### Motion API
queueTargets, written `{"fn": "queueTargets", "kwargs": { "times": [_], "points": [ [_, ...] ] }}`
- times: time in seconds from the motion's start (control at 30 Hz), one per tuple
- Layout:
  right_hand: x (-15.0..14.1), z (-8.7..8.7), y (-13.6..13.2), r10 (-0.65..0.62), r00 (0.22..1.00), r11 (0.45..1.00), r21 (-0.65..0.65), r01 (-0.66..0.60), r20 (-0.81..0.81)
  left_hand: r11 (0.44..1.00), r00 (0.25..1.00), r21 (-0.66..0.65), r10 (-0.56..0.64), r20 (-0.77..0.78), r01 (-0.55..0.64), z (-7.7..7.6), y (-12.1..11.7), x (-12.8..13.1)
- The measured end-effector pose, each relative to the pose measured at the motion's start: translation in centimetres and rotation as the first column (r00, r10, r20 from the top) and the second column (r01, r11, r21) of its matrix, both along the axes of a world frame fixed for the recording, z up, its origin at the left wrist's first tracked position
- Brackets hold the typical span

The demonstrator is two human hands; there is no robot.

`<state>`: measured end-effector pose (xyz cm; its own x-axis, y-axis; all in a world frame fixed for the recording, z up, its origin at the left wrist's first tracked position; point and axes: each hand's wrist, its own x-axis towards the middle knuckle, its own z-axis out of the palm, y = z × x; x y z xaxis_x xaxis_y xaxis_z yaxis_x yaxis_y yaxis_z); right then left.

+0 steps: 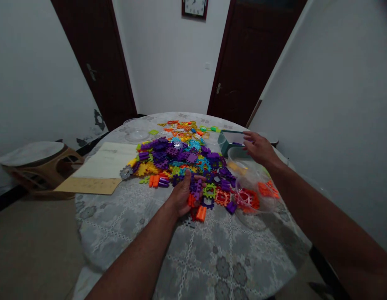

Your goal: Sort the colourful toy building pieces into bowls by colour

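A big heap of plastic building pieces, mostly purple with orange, yellow, green and blue, covers the middle of a round table with a grey patterned cloth. My left hand rests at the near edge of the heap, palm up, fingers curled round a few purple and orange pieces. My right hand hovers over a teal box at the right, fingers loosely spread and pointing left; nothing shows in it. Below it lie clear plastic containers with orange and red pieces.
Cardboard and a sheet of paper lie on the table's left part. A clear lid sits at the far left edge. A low stool stands on the floor to the left. Two dark doors and a wall clock lie beyond.
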<state>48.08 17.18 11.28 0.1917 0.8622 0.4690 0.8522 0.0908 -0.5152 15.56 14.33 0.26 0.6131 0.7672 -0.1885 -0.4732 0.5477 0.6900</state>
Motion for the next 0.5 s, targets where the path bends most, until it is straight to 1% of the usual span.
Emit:
{"fn": "queueTargets", "kwargs": {
  "times": [0.07, 0.13, 0.2, 0.27, 0.3, 0.33, 0.4, 0.5],
  "points": [
    [-2.7, -0.5, -1.5, 0.108, 0.993, 0.994, -0.035, -0.107, 0.035, 0.999, 0.999, 0.023, -0.040, -0.015, 0.040, 0.0, -0.1, 0.0],
    [-6.3, -1.2, -3.6, 0.290, 0.955, 0.956, -0.076, -0.285, 0.062, 0.995, 0.995, 0.044, -0.084, -0.044, 0.086, -0.1, -0.3, 0.0],
    [-9.7, -2.0, -5.6, 0.470, 0.880, 0.880, -0.112, -0.462, 0.071, 0.991, 0.990, 0.054, -0.120, -0.074, 0.125, -0.2, -0.6, 0.1],
    [-12.5, -2.8, -7.1, 0.607, 0.792, 0.790, -0.155, -0.593, 0.066, 0.989, 0.987, 0.061, -0.130, -0.100, 0.136, -0.3, -0.9, 0.1],
    [-13.4, -3.1, -7.6, 0.644, 0.762, 0.760, -0.166, -0.629, 0.061, 0.989, 0.985, 0.066, -0.128, -0.114, 0.136, -0.4, -1.0, 0.1],
    [-14.1, -3.4, -7.9, 0.664, 0.746, 0.743, -0.168, -0.648, 0.054, 0.988, 0.984, 0.072, -0.127, -0.128, 0.137, -0.4, -1.1, 0.1],
    [-14.9, -3.8, -8.2, 0.659, 0.751, 0.746, -0.156, -0.648, 0.031, 0.984, 0.977, 0.080, -0.143, -0.158, 0.158, -0.4, -1.2, 0.0],
    [-15.1, -4.1, -8.3, 0.633, 0.774, 0.762, -0.153, -0.629, -0.029, 0.973, 0.961, 0.090, -0.192, -0.201, 0.214, -0.6, -1.4, -0.2]
  ]
}}
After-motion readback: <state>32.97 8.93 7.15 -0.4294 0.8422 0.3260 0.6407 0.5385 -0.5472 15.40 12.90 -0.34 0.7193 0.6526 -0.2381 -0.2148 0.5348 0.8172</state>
